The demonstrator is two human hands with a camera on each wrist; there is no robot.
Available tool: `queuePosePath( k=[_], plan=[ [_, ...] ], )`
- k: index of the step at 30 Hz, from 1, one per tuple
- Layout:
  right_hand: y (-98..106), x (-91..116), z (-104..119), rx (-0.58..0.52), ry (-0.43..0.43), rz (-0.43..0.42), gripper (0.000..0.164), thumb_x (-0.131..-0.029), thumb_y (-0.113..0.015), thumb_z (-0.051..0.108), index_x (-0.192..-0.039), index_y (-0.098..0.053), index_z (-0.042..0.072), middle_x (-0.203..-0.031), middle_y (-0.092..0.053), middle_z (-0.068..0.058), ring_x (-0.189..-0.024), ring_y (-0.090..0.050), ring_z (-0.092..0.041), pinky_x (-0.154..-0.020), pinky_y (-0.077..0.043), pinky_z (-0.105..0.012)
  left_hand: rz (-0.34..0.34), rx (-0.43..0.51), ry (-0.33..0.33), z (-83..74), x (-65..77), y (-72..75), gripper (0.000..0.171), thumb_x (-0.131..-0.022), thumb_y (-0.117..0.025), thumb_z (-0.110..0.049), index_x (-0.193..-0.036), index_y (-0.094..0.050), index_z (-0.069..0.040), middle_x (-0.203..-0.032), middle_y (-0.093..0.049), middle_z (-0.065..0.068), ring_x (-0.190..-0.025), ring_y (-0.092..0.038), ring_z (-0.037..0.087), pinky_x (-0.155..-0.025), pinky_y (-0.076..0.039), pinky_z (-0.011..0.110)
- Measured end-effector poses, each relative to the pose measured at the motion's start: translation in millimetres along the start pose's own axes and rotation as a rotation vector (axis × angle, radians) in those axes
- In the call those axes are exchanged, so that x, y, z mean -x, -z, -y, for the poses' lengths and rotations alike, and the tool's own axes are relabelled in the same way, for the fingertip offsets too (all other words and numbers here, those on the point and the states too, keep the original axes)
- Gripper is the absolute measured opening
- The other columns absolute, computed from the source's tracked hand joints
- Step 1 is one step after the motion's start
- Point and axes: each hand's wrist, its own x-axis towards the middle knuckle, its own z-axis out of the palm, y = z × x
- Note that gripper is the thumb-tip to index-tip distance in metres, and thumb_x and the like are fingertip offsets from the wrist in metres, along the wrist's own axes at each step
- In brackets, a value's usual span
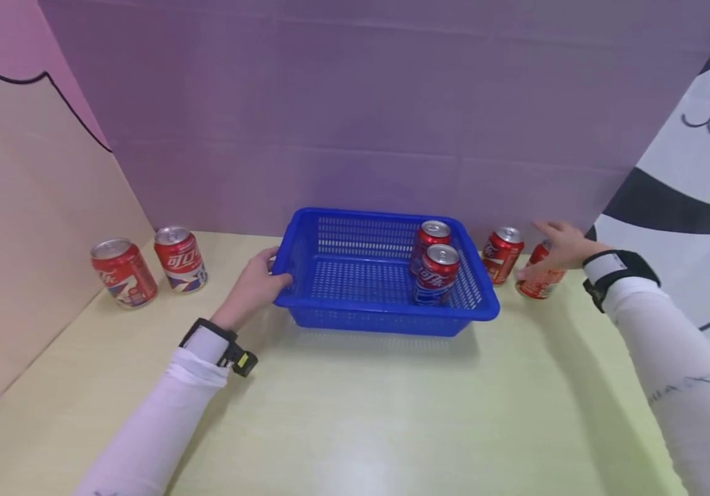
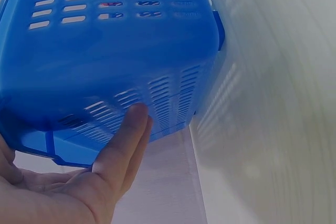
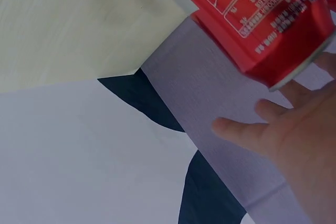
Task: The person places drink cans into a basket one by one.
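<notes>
A blue plastic basket (image 1: pixel 361 313) stands on the table near the back wall. Its left rim is in my left hand (image 1: pixel 257 286), the thumb over the edge and the fingers (image 2: pixel 128 135) along the outer wall. Inside the basket's right end are two red soda cans, one front (image 1: pixel 435 279) and one behind (image 1: pixel 434 231). My right hand (image 1: pixel 562 248) is spread around the top of the far-right can (image 1: pixel 537 284), partly hiding it. In the right wrist view this can (image 3: pixel 257 19) appears tilted, with the fingers apart beside its top; contact is hard to tell.
Another red can (image 1: pixel 503 256) stands between the basket and the far-right can. Two more cans, one outer (image 1: pixel 124 272) and one inner (image 1: pixel 181 258), stand at the left. A purple wall (image 1: pixel 367 103) closes the back, with side panels left and right.
</notes>
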Motion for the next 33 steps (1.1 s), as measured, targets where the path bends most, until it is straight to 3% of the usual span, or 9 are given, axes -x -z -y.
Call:
queuePosePath(
  k=[7,17,22,26,29,33],
  plan=[
    [-1.6,-5.1,-15.1,0.055,0.016,-0.009,0.13,-0.064,-0.086,0.056,-0.154,-0.011,0.001,-0.148,-0.002,-0.042,-0.131,0.0,-0.064,-0.096,-0.012,-0.08,-0.014,0.007,-0.037,-5.2,-0.9,-4.9,0.066,-0.09,-0.055,-0.001,-0.149,-0.027,0.007,-0.128,-0.054,0.032,-0.106,-0.062,0.039,-0.085,-0.054,0.045],
    [-8.6,-15.9,-27.4,0.089,0.056,-0.041,0.119,-0.057,-0.095,0.04,-0.147,-0.029,-0.002,-0.134,-0.031,-0.041,-0.12,-0.031,-0.061,-0.091,-0.032,-0.075,-0.031,-0.001,-0.052,-8.6,-2.0,-4.5,0.065,-0.089,-0.055,-0.001,-0.149,-0.03,0.007,-0.126,-0.056,0.032,-0.106,-0.062,0.038,-0.085,-0.054,0.045],
    [-10.7,-22.4,-25.1,0.098,0.104,-0.086,0.104,-0.053,-0.097,0.034,-0.136,-0.045,-0.002,-0.12,-0.048,-0.037,-0.11,-0.044,-0.055,-0.087,-0.04,-0.069,-0.027,-0.018,-0.017,-9.4,0.9,-1.3,0.064,-0.092,-0.054,-0.003,-0.15,-0.027,0.007,-0.129,-0.053,0.032,-0.109,-0.06,0.039,-0.087,-0.053,0.046],
    [-13.9,-24.5,-25.2,0.07,0.112,-0.101,0.081,-0.049,-0.097,0.033,-0.114,-0.06,0.001,-0.104,-0.059,-0.027,-0.098,-0.052,-0.048,-0.078,-0.046,-0.06,-0.025,-0.019,-0.02,-8.1,2.0,-0.3,0.064,-0.092,-0.054,-0.002,-0.149,-0.027,0.008,-0.127,-0.054,0.033,-0.107,-0.061,0.04,-0.086,-0.054,0.046],
    [-15.9,-26.0,-26.3,0.053,0.103,-0.105,0.067,-0.047,-0.097,0.032,-0.097,-0.063,0.004,-0.093,-0.062,-0.019,-0.088,-0.054,-0.042,-0.068,-0.048,-0.05,-0.027,-0.025,-0.022,-7.2,2.2,-0.1,0.064,-0.092,-0.054,-0.002,-0.149,-0.027,0.008,-0.127,-0.054,0.033,-0.107,-0.06,0.04,-0.086,-0.054,0.046],
    [-18.9,-27.2,-26.9,0.035,0.091,-0.101,0.063,-0.047,-0.098,0.031,-0.094,-0.063,0.006,-0.088,-0.062,-0.016,-0.083,-0.054,-0.039,-0.061,-0.048,-0.044,-0.027,-0.035,-0.014,-5.8,3.4,-0.1,0.065,-0.092,-0.054,-0.002,-0.149,-0.027,0.008,-0.128,-0.053,0.034,-0.109,-0.06,0.041,-0.087,-0.053,0.047]
  ],
)
